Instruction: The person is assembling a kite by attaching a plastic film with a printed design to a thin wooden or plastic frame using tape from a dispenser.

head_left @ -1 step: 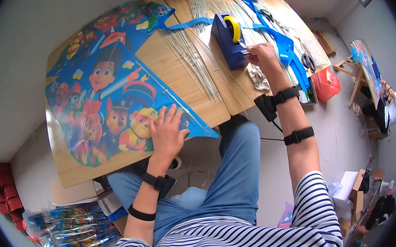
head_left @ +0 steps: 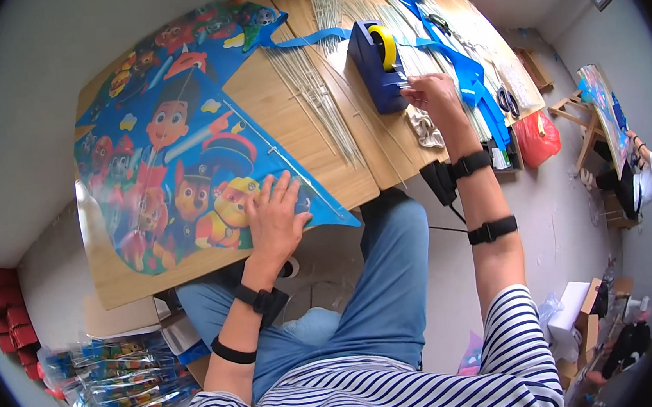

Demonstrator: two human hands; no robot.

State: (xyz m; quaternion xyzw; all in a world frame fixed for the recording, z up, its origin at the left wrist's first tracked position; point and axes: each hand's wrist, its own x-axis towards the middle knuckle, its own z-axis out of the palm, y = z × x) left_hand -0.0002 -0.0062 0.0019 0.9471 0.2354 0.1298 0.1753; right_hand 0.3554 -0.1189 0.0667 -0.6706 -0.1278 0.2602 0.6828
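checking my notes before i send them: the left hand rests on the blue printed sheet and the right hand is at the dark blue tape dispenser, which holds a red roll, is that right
Not quite: the roll is yellow, not red, as the head view shows. The left hand does rest on the blue printed sheet, with the right hand at the dark blue tape dispenser.

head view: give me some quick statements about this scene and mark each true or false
1. The left hand lies on the printed blue sheet. True.
2. The right hand rests on the person's knee. False: it is at the near end of the dark blue tape dispenser.
3. The yellow roll sits in the dispenser. True.
4. The red bag is left of the sheet. False: it is by the right side of the table.
5. The scissors are near the table's right edge. True.
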